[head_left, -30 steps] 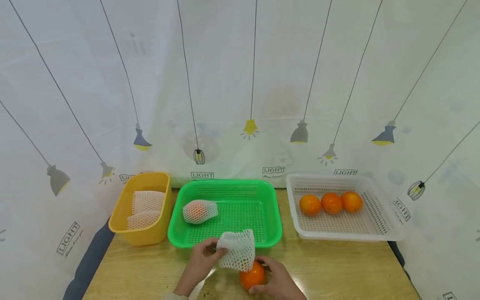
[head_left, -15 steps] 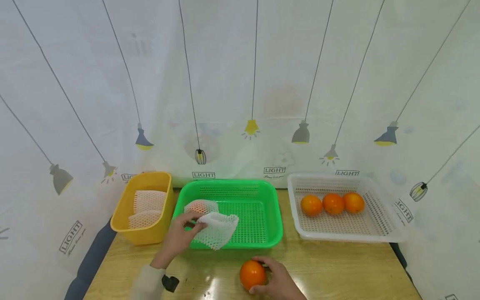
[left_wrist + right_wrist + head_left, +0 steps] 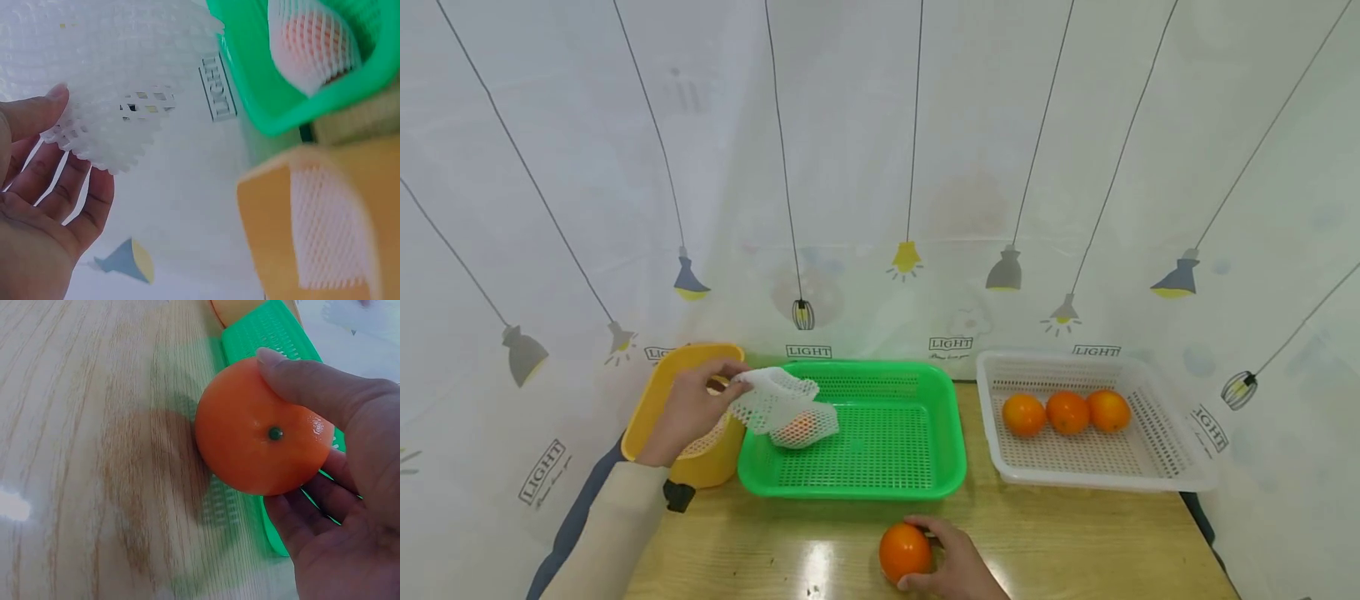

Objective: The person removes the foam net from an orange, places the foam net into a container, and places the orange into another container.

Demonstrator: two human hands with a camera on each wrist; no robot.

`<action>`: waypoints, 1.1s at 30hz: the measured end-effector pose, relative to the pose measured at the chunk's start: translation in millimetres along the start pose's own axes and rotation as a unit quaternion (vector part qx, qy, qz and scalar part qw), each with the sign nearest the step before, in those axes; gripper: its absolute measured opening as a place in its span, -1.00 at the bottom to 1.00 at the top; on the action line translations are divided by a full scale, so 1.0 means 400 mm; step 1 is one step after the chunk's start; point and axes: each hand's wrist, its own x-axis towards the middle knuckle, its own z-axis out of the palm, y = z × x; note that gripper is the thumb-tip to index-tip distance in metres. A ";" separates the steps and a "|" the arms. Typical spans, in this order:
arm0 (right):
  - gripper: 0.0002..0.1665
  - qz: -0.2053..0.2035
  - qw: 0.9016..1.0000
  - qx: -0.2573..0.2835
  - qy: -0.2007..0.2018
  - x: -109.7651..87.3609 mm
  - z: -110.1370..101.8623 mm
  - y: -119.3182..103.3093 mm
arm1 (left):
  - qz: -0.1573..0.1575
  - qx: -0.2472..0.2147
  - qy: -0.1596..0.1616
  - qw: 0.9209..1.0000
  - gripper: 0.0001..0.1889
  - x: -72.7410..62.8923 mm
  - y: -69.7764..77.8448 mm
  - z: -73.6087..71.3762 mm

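Observation:
My left hand (image 3: pixel 703 398) pinches a white foam net sleeve (image 3: pixel 772 397) between thumb and fingers, in the air over the left end of the green tray (image 3: pixel 940 450), beside the yellow bin (image 3: pixel 655 392). The left wrist view shows the net (image 3: pixel 103 134) hanging from my thumb and fingers (image 3: pixel 69 187). A net-wrapped orange (image 3: pixel 801 427) lies in the tray just under the held net. My right hand (image 3: pixel 951 562) grips a bare orange (image 3: pixel 904 550) resting on the wooden table (image 3: pixel 1075 542) near the front edge. In the right wrist view the thumb lies over that orange (image 3: pixel 259 431).
The yellow bin (image 3: pixel 269 237) holds foam nets (image 3: pixel 328 231). At the right stands a white basket (image 3: pixel 1157 475) with three oranges (image 3: pixel 1065 411). A lamp-patterned white curtain (image 3: pixel 880 167) closes in the back and both sides.
My left hand has carried the net sleeve away from the bare orange, up and to the left, to the yellow bin's edge. The right hand has stayed on the orange.

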 end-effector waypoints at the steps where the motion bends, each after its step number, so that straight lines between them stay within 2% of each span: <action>1: -0.09 0.000 1.000 0.001 0.000 0.000 0.000 -0.001 | 0.002 0.007 0.002 1.000 -0.84 0.008 -0.005 -0.016; 4: -0.09 -0.004 1.000 0.001 -0.001 0.000 -0.002 -0.003 | 0.001 0.027 -0.001 1.000 -0.84 0.033 -0.028 -0.058; 8: -0.10 -0.006 1.000 -0.002 -0.001 0.001 -0.004 -0.004 | -0.017 0.051 -0.024 0.998 -0.82 0.058 -0.067 -0.103; 15: -0.09 -0.018 1.000 -0.008 0.003 0.004 -0.003 0.005 | -0.079 0.078 -0.074 0.991 -0.77 0.080 -0.139 -0.156; 18: -0.09 -0.024 1.000 -0.010 0.003 0.007 -0.002 0.012 | -0.107 0.096 -0.100 0.985 -0.77 0.085 -0.169 -0.169; 22: -0.08 -0.031 0.999 -0.014 0.003 0.009 -0.001 0.018 | -0.123 0.111 -0.140 0.976 -0.80 0.091 -0.202 -0.180; 29: -0.05 -0.042 0.999 -0.024 0.007 0.010 -0.001 0.023 | -0.111 0.138 -0.206 0.962 -0.88 0.096 -0.239 -0.186; 33: -0.07 -0.052 0.998 -0.025 0.009 0.010 0.000 0.028 | -0.108 0.153 -0.252 0.950 -0.93 0.089 -0.252 -0.177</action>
